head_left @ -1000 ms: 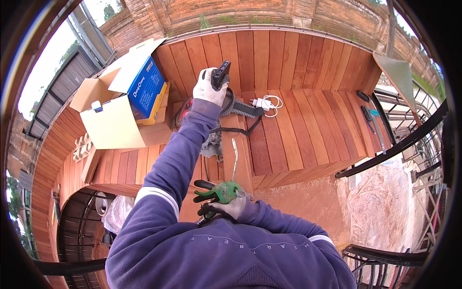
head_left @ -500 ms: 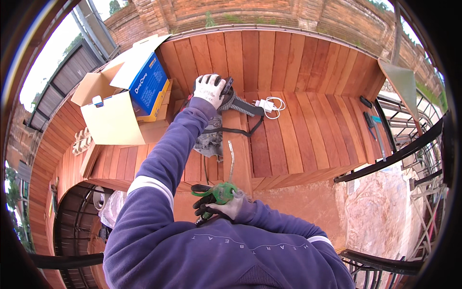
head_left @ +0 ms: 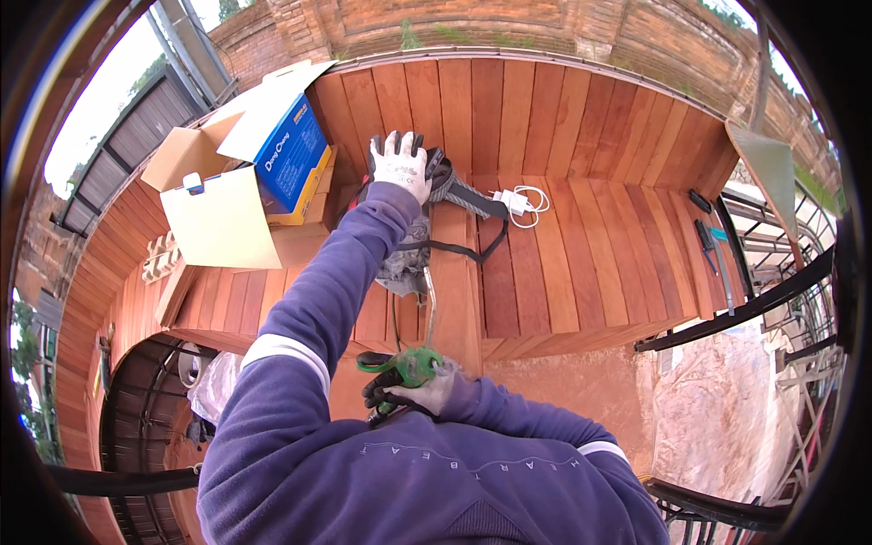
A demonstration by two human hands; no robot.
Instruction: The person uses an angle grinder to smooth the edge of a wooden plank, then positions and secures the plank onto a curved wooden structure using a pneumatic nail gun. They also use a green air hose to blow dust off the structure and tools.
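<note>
My left hand (head_left: pixel 400 163), in a white glove with dark fingertips, reaches far forward over a dark grey bag-like bundle with straps (head_left: pixel 404 270) on the wooden bench. Its fingers are stretched out and slightly apart; what lies under the palm is hidden. Close to my body, my right hand (head_left: pixel 420 392), also gloved, is closed round a green air blow gun (head_left: pixel 420 363). The gun's thin bent metal nozzle (head_left: pixel 431 304) points away from me, toward the bundle.
An open blue and yellow cardboard box (head_left: pixel 292 159) stands left of the bundle. A white charger with cable (head_left: pixel 520 203) lies to its right. Hand tools, including a saw-like one (head_left: pixel 718 259), lie at the bench's right end. Black curved metal rails (head_left: pixel 740 304) border the right side.
My left hand has straightened its fingers and shifted slightly over the bundle. The blow gun's nozzle tip now appears nearer to the bundle's lower edge. The whole view has shifted a little.
</note>
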